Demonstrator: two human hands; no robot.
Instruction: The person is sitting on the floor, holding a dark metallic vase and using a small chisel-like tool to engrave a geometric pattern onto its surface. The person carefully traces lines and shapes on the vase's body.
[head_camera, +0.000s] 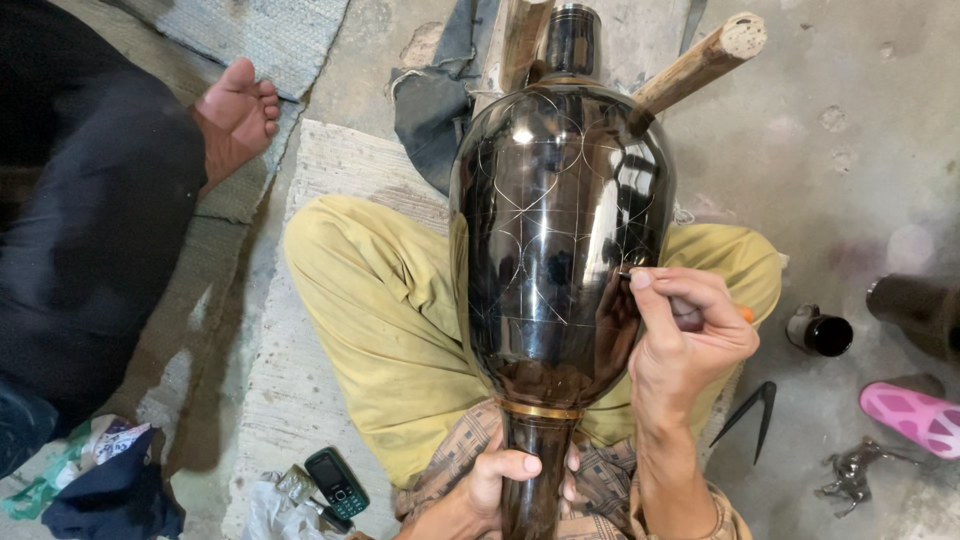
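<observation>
One dark glossy vase (555, 220) lies across the lap, scribed arcs on the upper body, lower part bare. Right hand (685, 335) fingers pinched on a scribing tool at the right flank; left hand (505, 480) clamped on the near neck. Compass (750, 410) on floor, right.

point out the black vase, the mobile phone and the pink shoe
black vase (560, 230), head view, on the glossy belly with scratched circle lines
mobile phone (336, 484), head view, on its keypad face
pink shoe (915, 415), head view, on its perforated upper
</observation>
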